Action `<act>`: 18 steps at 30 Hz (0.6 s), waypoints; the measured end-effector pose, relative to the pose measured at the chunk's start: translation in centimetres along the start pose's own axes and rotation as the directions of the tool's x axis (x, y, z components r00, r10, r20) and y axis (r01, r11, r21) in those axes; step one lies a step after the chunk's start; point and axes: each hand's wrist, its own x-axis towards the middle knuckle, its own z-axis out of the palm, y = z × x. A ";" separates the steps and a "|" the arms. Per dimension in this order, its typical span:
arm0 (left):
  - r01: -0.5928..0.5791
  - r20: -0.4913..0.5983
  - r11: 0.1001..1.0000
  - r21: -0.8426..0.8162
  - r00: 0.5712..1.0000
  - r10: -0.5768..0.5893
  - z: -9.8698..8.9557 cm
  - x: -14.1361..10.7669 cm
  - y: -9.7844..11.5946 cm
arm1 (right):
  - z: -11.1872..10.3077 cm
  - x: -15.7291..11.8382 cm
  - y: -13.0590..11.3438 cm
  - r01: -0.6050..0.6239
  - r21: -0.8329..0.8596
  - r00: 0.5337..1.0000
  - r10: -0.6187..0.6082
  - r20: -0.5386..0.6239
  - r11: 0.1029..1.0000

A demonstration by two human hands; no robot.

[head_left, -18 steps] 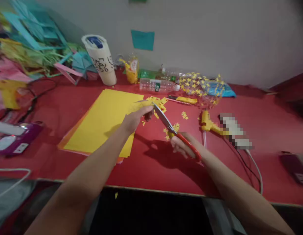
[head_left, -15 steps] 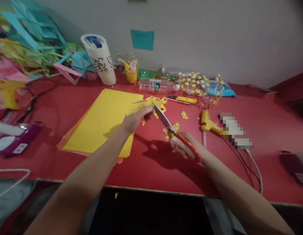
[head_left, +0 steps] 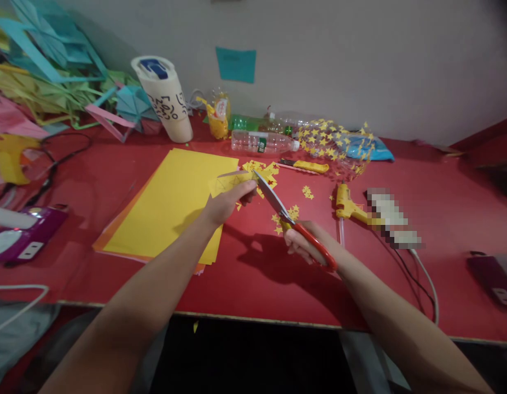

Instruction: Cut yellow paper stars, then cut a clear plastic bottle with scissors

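Between the thumb and fingers of my left hand (head_left: pixel 232 202) is a strip of yellow paper (head_left: pixel 226 184) with star outlines drawn on it. My right hand (head_left: pixel 304 243) is closed around the red handles of a pair of scissors (head_left: pixel 273 200). The scissor tips touch or nearly touch the strip's right end, close to my left thumb. Under and behind the blades lie yellow paper scraps (head_left: pixel 267 171). Small cut yellow stars (head_left: pixel 292 214) sit beside the scissors. A stack of yellow sheets (head_left: pixel 167 208), with orange and pink edges beneath, lies under my left forearm.
Along the wall stand a white tumbler (head_left: pixel 167 104) and a clear plastic bottle (head_left: pixel 261 143) on its side. A yellow cutter knife (head_left: pixel 310 166), a yellow glue gun (head_left: pixel 342 201) and its cable lie right. Folded paper pieces (head_left: pixel 56 60) pile up at the left on the red table (head_left: pixel 253 295).
The view has shifted slightly and become sharper. The paper strip has tilted a little in my left hand, showing more of its drawn stars. Both hands keep their grip.
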 end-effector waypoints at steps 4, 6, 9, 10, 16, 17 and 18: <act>-0.008 0.012 1.000 -0.016 1.000 0.009 0.0 0.1 -0.1 | -0.1 0.1 0.1 0.015 -0.010 1.000 -0.015 -0.002 1.000; -0.002 0.011 1.000 -0.017 1.000 0.002 0.0 0.1 -0.1 | -0.2 0.1 0.1 0.016 -0.018 1.000 -0.016 0.004 1.000; 0.043 0.003 0.999 -0.005 0.999 -0.043 -0.2 0.2 0.0 | -0.2 0.1 0.0 0.013 -0.024 1.000 -0.012 0.020 1.000; 0.056 0.001 0.998 -0.004 0.998 -0.056 -0.2 0.2 0.0 | -0.2 0.1 0.0 0.015 -0.022 1.000 -0.015 0.023 1.000; 0.052 0.005 0.998 -0.036 0.999 -0.052 0.0 0.2 0.0 | 0.0 0.0 0.1 -0.001 -0.011 1.000 0.001 -0.001 1.000; 0.049 0.002 0.998 -0.044 0.999 -0.049 0.1 0.1 0.1 | 0.1 0.0 0.1 -0.003 -0.007 1.000 0.003 -0.006 1.000; 0.047 -0.003 0.998 -0.051 0.999 -0.047 0.2 0.1 0.1 | 0.2 0.1 0.1 -0.002 0.000 1.000 0.002 -0.007 1.000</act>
